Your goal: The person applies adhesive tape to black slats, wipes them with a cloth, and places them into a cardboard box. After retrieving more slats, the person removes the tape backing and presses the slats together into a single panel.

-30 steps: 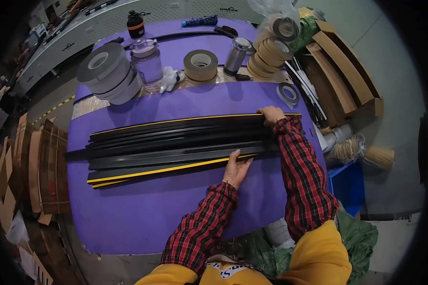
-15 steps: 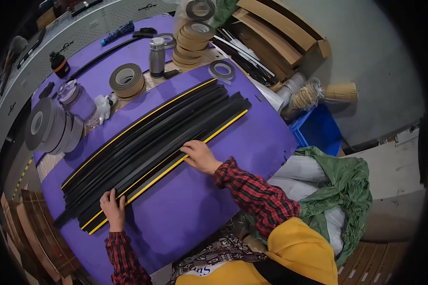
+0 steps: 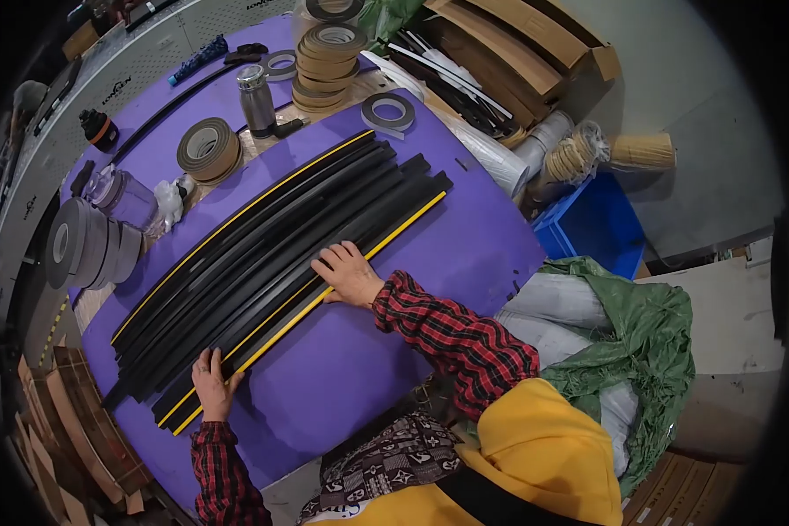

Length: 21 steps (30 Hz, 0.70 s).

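Note:
Long black strips (image 3: 263, 254) lie side by side in a bundle across the purple tabletop (image 3: 368, 351). The nearest black strip (image 3: 394, 230) has a bright yellow edge facing me. Close to its lower-left end, my left hand (image 3: 212, 386) holds it, fingers over the top and thumb at the yellow edge. My right hand (image 3: 351, 275) grips the same strip near its middle, fingers curled over the black face and thumb by the near edge. Another yellow-edged strip (image 3: 245, 215) lies at the far side of the bundle.
Tape rolls (image 3: 209, 149), a steel flask (image 3: 256, 101) and a purple jar (image 3: 123, 195) stand beyond the strips. More grey rolls (image 3: 83, 244) are at the left. A blue bin (image 3: 592, 228) and green sacking (image 3: 649, 324) sit right of the table.
My right hand has shifted slightly left along the strip, its fingers reaching further over the black face. My left hand stays near the strip's end. The camera view has shifted a little.

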Tool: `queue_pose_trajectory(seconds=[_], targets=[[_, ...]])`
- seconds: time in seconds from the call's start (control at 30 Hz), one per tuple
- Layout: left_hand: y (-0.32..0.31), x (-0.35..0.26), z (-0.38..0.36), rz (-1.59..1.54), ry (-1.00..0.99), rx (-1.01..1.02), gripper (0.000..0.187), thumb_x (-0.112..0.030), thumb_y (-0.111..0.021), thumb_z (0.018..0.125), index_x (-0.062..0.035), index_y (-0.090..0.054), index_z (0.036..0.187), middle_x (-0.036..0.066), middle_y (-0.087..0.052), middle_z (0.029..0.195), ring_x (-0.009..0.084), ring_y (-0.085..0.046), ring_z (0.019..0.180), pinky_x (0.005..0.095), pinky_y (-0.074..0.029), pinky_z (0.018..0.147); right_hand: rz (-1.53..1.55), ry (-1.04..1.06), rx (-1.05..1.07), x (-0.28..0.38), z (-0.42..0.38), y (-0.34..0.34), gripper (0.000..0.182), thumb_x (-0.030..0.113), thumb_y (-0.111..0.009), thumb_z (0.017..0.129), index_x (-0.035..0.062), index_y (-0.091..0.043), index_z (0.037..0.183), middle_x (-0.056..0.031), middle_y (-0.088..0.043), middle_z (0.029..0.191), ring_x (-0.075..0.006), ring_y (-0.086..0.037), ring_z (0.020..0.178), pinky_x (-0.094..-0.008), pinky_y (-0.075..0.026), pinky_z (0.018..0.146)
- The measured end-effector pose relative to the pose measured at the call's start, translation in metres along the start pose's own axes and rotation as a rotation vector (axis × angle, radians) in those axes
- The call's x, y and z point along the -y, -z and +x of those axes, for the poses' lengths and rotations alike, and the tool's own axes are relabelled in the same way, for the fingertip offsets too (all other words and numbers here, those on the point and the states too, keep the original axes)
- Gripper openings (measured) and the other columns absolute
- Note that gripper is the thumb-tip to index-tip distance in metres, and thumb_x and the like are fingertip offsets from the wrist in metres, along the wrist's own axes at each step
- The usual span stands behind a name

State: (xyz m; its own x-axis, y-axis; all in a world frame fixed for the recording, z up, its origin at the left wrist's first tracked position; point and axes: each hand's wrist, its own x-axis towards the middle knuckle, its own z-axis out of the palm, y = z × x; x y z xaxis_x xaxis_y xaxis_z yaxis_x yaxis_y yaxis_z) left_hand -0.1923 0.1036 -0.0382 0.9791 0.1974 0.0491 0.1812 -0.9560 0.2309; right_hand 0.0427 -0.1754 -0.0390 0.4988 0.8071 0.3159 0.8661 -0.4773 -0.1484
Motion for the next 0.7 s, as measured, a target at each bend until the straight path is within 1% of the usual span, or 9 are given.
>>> queue_pose_trajectory(seconds=[0.17, 0.33, 0.37, 0.43, 0.47, 0.57, 0.63, 0.67, 0.7], targets=[[0.001, -0.014, -0.027, 0.052, 0.091, -0.019, 0.057, -0.017, -0.07, 0.067, -0.0057, -0.045, 0.117, 0.012, -0.044, 0.116, 0.0309, -0.043, 0.103, 0.0386, -0.035, 0.085, 0.235, 0.041, 0.121, -0.006, -0.028, 0.015, 0.056, 0.031, -0.075, 0.056, 0.0079, -0.051, 0.1, -0.0083, -0.048, 0.095, -0.0242, -0.045, 0.093, -0.035, -0.035, 0.083], [-0.011, 0.002, 0.003, 0.108, 0.046, -0.023, 0.043, -0.019, -0.063, 0.073, -0.0047, -0.049, 0.111, 0.011, -0.05, 0.11, 0.0286, -0.046, 0.1, 0.0381, -0.037, 0.084, 0.089, 0.044, -0.079, -0.042, -0.012, -0.014, 0.036, 0.028, -0.068, 0.065, 0.0114, -0.055, 0.094, -0.0067, -0.051, 0.091, -0.024, -0.048, 0.089, -0.0346, -0.036, 0.081], [-0.014, 0.01, 0.005, 0.14, 0.04, -0.002, 0.04, -0.02, -0.061, 0.075, -0.0042, -0.05, 0.11, 0.011, -0.052, 0.107, 0.0284, -0.047, 0.099, 0.0381, -0.037, 0.083, 0.119, 0.016, -0.033, -0.046, -0.008, -0.016, 0.032, 0.028, -0.066, 0.067, 0.0114, -0.056, 0.092, -0.0065, -0.052, 0.091, -0.0242, -0.049, 0.09, -0.0351, -0.036, 0.082], [-0.021, 0.021, 0.012, 0.192, 0.046, -0.105, 0.036, -0.021, -0.058, 0.078, -0.0033, -0.05, 0.108, 0.012, -0.054, 0.104, 0.0287, -0.049, 0.097, 0.0385, -0.038, 0.083, 0.105, 0.007, -0.065, -0.049, 0.003, -0.022, 0.029, 0.027, -0.066, 0.067, 0.0111, -0.056, 0.089, -0.0067, -0.051, 0.092, -0.0233, -0.048, 0.093, -0.0358, -0.035, 0.083], [-0.022, 0.021, 0.019, 0.191, 0.075, -0.132, 0.036, -0.021, -0.058, 0.078, -0.003, -0.05, 0.108, 0.013, -0.054, 0.104, 0.0289, -0.049, 0.096, 0.0383, -0.038, 0.083, 0.066, 0.017, -0.215, -0.044, 0.013, -0.011, 0.029, 0.023, -0.067, 0.065, 0.0107, -0.055, 0.088, -0.0072, -0.051, 0.091, -0.0234, -0.047, 0.092, -0.0359, -0.036, 0.082], [-0.006, -0.019, 0.031, 0.362, -0.018, -0.403, 0.037, -0.018, -0.061, 0.076, -0.0027, -0.051, 0.109, 0.014, -0.052, 0.1, 0.0312, -0.049, 0.094, 0.0384, -0.038, 0.082, 0.162, -0.154, -0.262, -0.029, 0.01, -0.005, 0.031, 0.017, -0.07, 0.063, 0.0092, -0.055, 0.09, -0.0089, -0.047, 0.09, -0.0276, -0.046, 0.091, -0.0352, -0.038, 0.08], [-0.022, -0.035, 0.028, 0.066, 0.034, -0.373, 0.04, -0.018, -0.064, 0.073, -0.0033, -0.051, 0.108, 0.016, -0.05, 0.102, 0.0322, -0.047, 0.094, 0.0385, -0.039, 0.08, 0.3, -0.283, -0.218, -0.028, -0.017, -0.02, 0.033, 0.021, -0.071, 0.063, 0.0082, -0.054, 0.089, -0.0089, -0.046, 0.09, -0.0277, -0.046, 0.089, -0.0357, -0.037, 0.08], [-0.03, -0.045, 0.019, -0.077, 0.032, -0.33, 0.041, -0.019, -0.065, 0.072, -0.0034, -0.051, 0.108, 0.016, -0.049, 0.103, 0.0323, -0.047, 0.095, 0.0382, -0.039, 0.079, 0.315, -0.272, -0.055, -0.035, -0.037, -0.031, 0.04, 0.025, -0.071, 0.064, 0.0082, -0.053, 0.095, -0.0087, -0.047, 0.093, -0.0273, -0.046, 0.091, -0.0369, -0.036, 0.082], [-0.03, -0.059, 0.009, -0.128, -0.004, -0.135, 0.045, -0.021, -0.066, 0.07, -0.0043, -0.05, 0.109, 0.014, -0.047, 0.106, 0.0316, -0.046, 0.096, 0.0378, -0.038, 0.08, 0.302, -0.196, -0.051, -0.034, -0.047, -0.018, 0.044, 0.028, -0.07, 0.064, 0.0087, -0.052, 0.099, -0.0088, -0.047, 0.093, -0.0272, -0.046, 0.092, -0.0374, -0.036, 0.083]])
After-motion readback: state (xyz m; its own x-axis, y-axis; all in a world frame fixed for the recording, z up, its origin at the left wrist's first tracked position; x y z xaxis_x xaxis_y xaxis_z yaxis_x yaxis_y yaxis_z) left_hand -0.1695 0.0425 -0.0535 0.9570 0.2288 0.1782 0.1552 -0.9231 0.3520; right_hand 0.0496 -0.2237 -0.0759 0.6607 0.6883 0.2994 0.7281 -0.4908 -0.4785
